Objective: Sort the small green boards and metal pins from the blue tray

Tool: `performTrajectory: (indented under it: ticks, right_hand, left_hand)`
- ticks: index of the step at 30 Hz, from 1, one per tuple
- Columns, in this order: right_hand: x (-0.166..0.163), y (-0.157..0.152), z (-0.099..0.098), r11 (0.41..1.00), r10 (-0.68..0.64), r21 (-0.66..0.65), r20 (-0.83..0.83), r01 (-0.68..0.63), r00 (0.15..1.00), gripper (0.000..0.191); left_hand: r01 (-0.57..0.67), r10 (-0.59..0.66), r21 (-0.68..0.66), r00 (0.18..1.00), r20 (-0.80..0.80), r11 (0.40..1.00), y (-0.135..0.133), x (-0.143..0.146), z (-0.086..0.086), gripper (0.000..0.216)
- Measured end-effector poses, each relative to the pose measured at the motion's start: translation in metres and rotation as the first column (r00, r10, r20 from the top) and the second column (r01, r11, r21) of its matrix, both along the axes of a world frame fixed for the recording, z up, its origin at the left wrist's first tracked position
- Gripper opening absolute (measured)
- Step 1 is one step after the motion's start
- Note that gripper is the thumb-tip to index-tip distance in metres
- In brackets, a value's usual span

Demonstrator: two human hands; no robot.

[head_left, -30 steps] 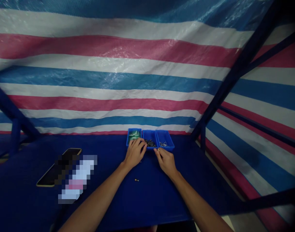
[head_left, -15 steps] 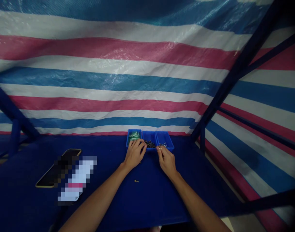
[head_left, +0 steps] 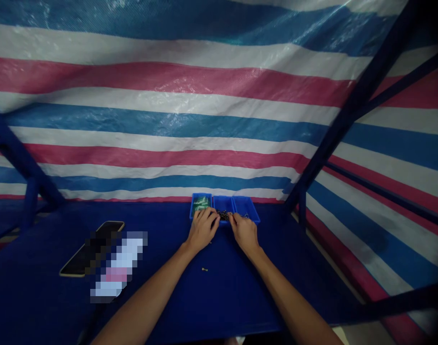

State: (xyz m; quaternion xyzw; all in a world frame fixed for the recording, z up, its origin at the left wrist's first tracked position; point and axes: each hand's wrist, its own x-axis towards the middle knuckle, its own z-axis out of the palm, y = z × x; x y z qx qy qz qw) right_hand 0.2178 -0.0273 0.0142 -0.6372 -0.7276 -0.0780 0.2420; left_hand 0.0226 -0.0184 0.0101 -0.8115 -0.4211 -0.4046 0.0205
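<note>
Three small blue bins stand side by side at the back of the table. My left hand (head_left: 203, 229) rests at the front of the left bin (head_left: 192, 203), which holds green-and-white packets (head_left: 202, 202). Its fingers are bent and close together, tips at the middle bin (head_left: 224, 201); what they hold, if anything, is hidden. In that bin lie many small dark metal parts (head_left: 223, 215). My right hand (head_left: 245, 232) is closed in a pinch at the front between the middle and right bins (head_left: 245, 203), its fingertips hiding any small piece. Thin silvery pieces (head_left: 246, 215) lie in the right bin.
A small brass-coloured part (head_left: 205, 269) lies on the blue table (head_left: 219, 306) between my forearms. To the left are a dark phone (head_left: 93, 249) and a pixelated pale object (head_left: 121, 263). Blue frame bars (head_left: 322, 143) and a striped sheet (head_left: 175, 158) enclose the table.
My right hand has shifted slightly left, its fingertips now at the middle bin's parts. The shiny bit at those fingertips no longer shows. My left hand stays by the bins.
</note>
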Motion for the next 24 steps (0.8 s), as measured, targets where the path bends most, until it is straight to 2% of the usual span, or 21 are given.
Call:
performTrajectory:
  ticks: [5,7,9,11,14,17,24]
  right_hand:
    - [0.001,0.001,-0.003,1.0,-0.005,0.014,-0.065,0.006,0.998,0.044]
    - [0.003,-0.003,-0.006,0.996,0.06,0.07,-0.156,-0.049,0.986,0.042]
    - [0.004,-0.012,-0.007,0.978,0.191,0.123,-0.231,-0.166,0.954,0.038]
    - [0.002,-0.024,-0.005,0.928,0.371,0.127,-0.246,-0.349,0.895,0.033]
    - [-0.005,-0.039,-0.002,0.81,0.576,0.021,-0.215,-0.586,0.788,0.027]
    - [-0.014,-0.044,-0.002,0.754,0.637,-0.037,-0.207,-0.656,0.743,0.025]
    - [-0.017,-0.039,-0.008,0.713,0.665,-0.095,-0.22,-0.694,0.714,0.019]
  left_hand:
    - [0.006,-0.006,0.005,1.0,0.001,1.0,0.001,0.0,-0.001,0.021]
    - [0.006,-0.006,0.004,1.0,0.001,1.0,0.001,0.0,-0.001,0.021]
    - [0.007,-0.007,0.005,1.0,0.006,1.0,0.002,0.0,-0.002,0.021]
    - [0.012,-0.012,0.004,1.0,0.014,1.0,0.002,-0.001,-0.002,0.022]
    - [0.019,-0.019,0.0,1.0,0.025,1.0,0.003,-0.001,-0.003,0.023]
    - [0.013,-0.012,-0.008,0.998,0.056,1.0,0.004,-0.002,-0.004,0.023]
    - [0.017,-0.015,-0.019,0.994,0.107,1.0,0.003,-0.002,-0.003,0.022]
